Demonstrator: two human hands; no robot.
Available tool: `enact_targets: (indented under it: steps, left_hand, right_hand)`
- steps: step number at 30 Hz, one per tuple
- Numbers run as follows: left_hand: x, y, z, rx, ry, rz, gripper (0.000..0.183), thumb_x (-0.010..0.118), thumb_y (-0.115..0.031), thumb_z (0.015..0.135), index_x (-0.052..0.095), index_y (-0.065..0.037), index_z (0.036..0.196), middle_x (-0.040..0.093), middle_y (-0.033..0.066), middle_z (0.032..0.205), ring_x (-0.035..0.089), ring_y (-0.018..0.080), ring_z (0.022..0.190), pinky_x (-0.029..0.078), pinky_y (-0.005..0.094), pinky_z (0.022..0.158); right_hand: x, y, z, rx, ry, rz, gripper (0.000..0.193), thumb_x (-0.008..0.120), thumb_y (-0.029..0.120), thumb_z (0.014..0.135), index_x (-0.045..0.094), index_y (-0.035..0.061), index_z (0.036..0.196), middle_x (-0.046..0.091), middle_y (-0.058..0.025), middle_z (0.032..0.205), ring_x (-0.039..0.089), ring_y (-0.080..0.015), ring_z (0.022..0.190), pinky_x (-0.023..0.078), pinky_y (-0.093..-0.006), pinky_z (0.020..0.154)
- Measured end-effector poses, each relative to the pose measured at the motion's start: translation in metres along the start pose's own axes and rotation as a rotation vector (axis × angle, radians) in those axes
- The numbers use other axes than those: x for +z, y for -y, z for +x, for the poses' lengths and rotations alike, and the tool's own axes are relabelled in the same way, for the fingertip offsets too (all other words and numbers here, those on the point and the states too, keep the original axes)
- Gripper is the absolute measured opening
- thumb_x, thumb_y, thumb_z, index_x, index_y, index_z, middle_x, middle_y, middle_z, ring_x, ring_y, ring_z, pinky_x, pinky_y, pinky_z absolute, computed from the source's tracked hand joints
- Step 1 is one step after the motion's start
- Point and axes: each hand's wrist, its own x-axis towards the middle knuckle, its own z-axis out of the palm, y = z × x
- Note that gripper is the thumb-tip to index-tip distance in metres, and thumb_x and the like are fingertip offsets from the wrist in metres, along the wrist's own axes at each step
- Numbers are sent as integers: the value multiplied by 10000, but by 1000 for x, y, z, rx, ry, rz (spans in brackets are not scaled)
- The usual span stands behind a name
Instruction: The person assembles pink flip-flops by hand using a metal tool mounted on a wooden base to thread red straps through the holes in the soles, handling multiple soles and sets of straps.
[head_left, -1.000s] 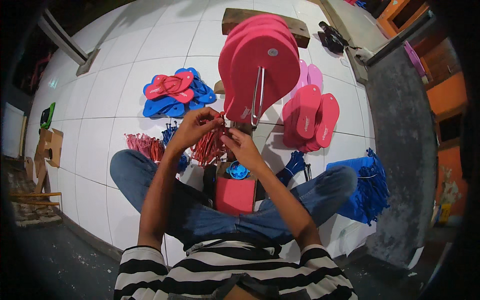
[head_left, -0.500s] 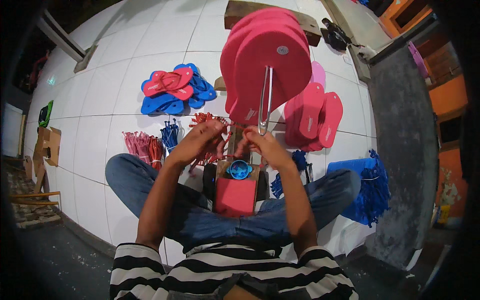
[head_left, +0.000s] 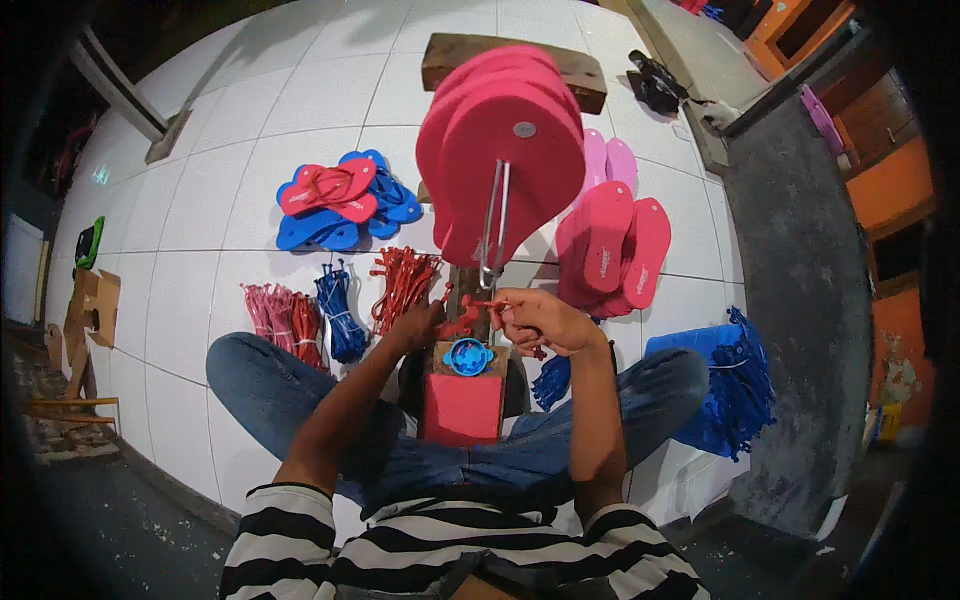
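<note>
A red flip-flop strap (head_left: 462,326) stretches between my two hands, above a wooden stand. The left hand (head_left: 415,326) is closed on one side of it, its fingers partly hidden. My right hand (head_left: 548,322) pinches another part of the strap, fingers curled. Just above the right fingertips is the lower end of a long metal loop-shaped tool (head_left: 496,225), which sticks out of a stack of red sandal soles (head_left: 535,165). Below the hands, a small blue cup (head_left: 469,357) with two side lugs sits on the stand, in front of a red foam pad (head_left: 462,408).
Bundles of red straps (head_left: 404,285), blue straps (head_left: 342,312) and pink straps (head_left: 270,318) lie at the left. Finished red and blue flip-flops (head_left: 345,195) are behind them. Red soles (head_left: 610,250) stand right; a blue strap pile (head_left: 735,385) lies beside my right knee.
My left hand has moved down and toward the stand, uncovering the red strap bundle. My right hand has lowered slightly and turned, its fingers curling more. The whole view has shifted a little.
</note>
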Motion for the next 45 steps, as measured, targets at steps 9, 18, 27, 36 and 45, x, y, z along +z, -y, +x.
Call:
enact_targets:
  steps: [9, 18, 27, 36, 45]
  left_hand:
    - [-74, -30, 2, -644, 47, 7, 555, 598, -430, 839, 510, -23, 1206, 609, 206, 1118, 600, 351, 1059, 495, 454, 842]
    - [-160, -216, -39, -70, -113, -1098, 372, 423, -277, 1010, 479, -14, 1267, 610, 94, 1071, 571, 155, 937, 439, 315, 767]
    - [-223, -257, -60, 100, 256, -461, 266, 558, -322, 945, 606, -61, 926, 571, 179, 733, 587, 364, 704, 447, 433, 617]
    - [-266, -266, -84, 219, 467, -471, 264, 563, -327, 938, 607, -78, 862, 565, 154, 700, 560, 368, 636, 433, 431, 553]
    - [-272, -274, -95, 244, 464, -504, 256, 563, -312, 938, 614, -74, 858, 562, 114, 684, 556, 329, 599, 435, 414, 541]
  right_hand:
    - [4, -9, -9, 12, -7, -9, 380, 464, 373, 988, 574, 9, 968, 417, 1, 620, 384, -74, 495, 351, -228, 474]
    - [41, -31, -22, 65, 62, 199, 304, 423, 332, 1005, 505, 44, 958, 390, 17, 648, 290, -45, 472, 211, -194, 415]
    - [44, -1, -86, -108, 56, -692, 332, 439, 336, 1009, 541, 33, 919, 509, -76, 687, 540, -179, 631, 435, -338, 583]
    - [103, 31, -115, 48, 136, -762, 263, 462, 329, 992, 573, 91, 1001, 559, -193, 760, 566, -382, 690, 428, -424, 597]
    - [109, 32, -127, -32, 145, -797, 201, 493, 276, 981, 591, 101, 989, 525, -173, 690, 552, -361, 635, 406, -424, 548]
